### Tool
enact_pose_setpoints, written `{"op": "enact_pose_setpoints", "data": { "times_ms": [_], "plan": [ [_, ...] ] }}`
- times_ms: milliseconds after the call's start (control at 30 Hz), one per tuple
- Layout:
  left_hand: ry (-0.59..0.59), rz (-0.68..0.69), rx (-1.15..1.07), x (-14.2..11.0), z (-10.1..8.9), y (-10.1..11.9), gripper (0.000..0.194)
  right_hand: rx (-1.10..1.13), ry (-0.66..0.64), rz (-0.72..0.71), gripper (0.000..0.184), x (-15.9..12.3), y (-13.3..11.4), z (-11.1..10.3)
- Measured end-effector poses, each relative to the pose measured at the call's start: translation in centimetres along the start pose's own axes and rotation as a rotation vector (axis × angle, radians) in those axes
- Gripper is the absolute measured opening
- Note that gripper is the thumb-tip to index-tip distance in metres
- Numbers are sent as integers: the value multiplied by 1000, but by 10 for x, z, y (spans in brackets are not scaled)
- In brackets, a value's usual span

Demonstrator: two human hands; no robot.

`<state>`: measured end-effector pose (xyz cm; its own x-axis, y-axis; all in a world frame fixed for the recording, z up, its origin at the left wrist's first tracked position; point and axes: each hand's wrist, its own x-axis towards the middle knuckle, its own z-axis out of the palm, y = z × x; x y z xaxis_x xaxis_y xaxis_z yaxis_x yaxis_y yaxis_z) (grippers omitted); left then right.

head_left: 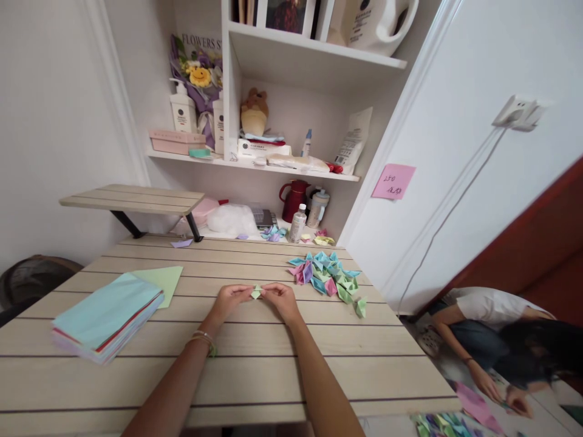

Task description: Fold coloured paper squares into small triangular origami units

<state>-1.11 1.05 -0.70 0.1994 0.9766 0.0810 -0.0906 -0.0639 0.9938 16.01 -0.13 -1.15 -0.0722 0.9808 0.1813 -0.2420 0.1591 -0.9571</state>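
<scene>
A small light-green folded paper [256, 292] is held between my two hands above the middle of the slatted wooden table [355, 370]. My left hand [231, 299] pinches its left side with thumb and fingertips. On the opposite side, my right hand [280, 297] grips it in the same way. To the right lies a pile of folded paper pieces [325, 270] in blue, green, pink and purple. One green folded piece [361, 307] sits apart at the pile's near edge. A stack of coloured paper sheets [109, 312], blue on top, rests at the left, with a green sheet [167, 280] partly under it.
A small raised shelf [132, 199] stands at the table's back left. Behind the table are a clear bottle [297, 223], a red jug [295, 200] and a plastic bag [232, 220]. At lower right, another person [496, 340] crouches, hands near more folded papers [444, 425].
</scene>
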Motion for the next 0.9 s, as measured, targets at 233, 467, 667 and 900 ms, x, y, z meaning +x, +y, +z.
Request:
{"op": "enact_pose_setpoints", "data": {
  "times_ms": [233, 467, 667, 900],
  "plan": [
    [-13, 14, 40, -1, 1, 1, 28, -54, -38, -11, 20, -2, -1, 1],
    [-7, 52, 4, -2, 4, 2, 28, -28, 6, -23, 21, 1, 9, 4],
    [23, 106, 84, -2, 5, 0, 23, -69, -20, -35, 22, 2, 11, 4],
    [73, 157, 107, 0, 3, -3, 22, -39, -46, -34, 23, -1, 12, 9]
  ]
}}
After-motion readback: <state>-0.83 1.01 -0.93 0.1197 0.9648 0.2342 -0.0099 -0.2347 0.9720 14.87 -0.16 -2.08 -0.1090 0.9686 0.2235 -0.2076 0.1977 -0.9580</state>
